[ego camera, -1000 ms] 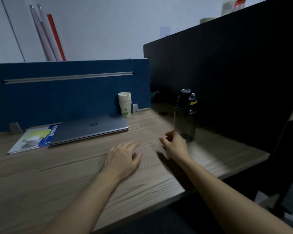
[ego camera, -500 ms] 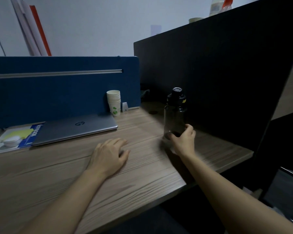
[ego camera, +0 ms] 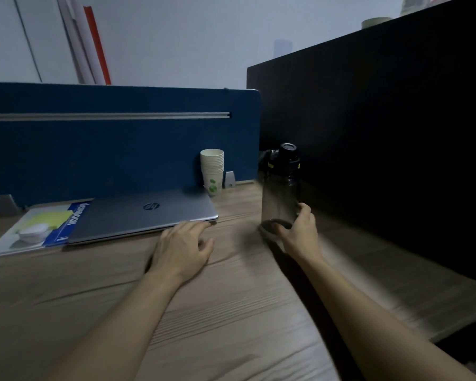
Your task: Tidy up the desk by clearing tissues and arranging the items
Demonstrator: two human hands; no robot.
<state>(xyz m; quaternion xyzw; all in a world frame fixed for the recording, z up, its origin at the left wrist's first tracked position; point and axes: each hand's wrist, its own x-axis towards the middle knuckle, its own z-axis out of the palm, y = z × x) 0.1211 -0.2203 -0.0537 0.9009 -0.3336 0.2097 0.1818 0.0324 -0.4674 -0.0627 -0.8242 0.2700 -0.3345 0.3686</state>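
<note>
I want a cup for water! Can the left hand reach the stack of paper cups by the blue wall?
Probably yes. The left hand rests flat on the desk and holds nothing. Only the closed laptop, lying low, sits between it and the paper cups.

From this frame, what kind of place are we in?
Most likely an office cubicle desk. A blue partition panel backs the wooden desk, a closed laptop lies on a notebook, and a stack of paper cups stands at the panel.
</note>
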